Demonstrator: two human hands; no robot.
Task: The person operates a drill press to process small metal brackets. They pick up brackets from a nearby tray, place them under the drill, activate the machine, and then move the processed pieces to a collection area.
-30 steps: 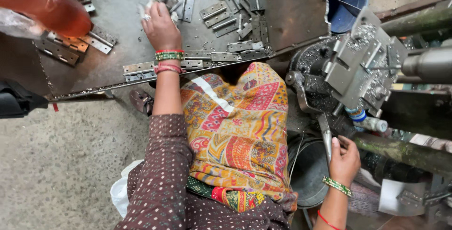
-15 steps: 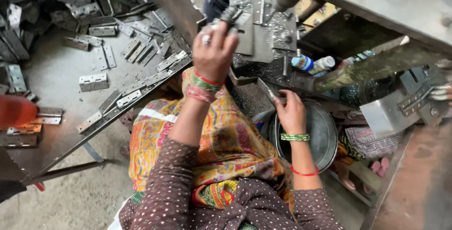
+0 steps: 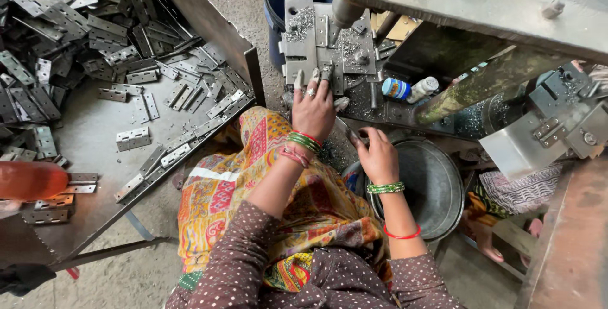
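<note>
The left hand (image 3: pixel 312 107) presses fingertips onto a small grey metal piece on the shaving-strewn steel press plate (image 3: pixel 326 43), seating it under the punch, while the right hand (image 3: pixel 378 157) grips a thin metal tool (image 3: pixel 351 133) above the round metal basin (image 3: pixel 437 189).

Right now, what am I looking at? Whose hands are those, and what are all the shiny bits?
The camera sits on a person's head and looks down, so you see their own arms and lap. The left hand reaches up to a metal block on a machine; its fingertips press on a small part there. The right hand holds a thin metal tool just above a round pan. On the left is a tray piled with metal hinges; those are the shiny bits. Small bottles lie by the machine.
</note>
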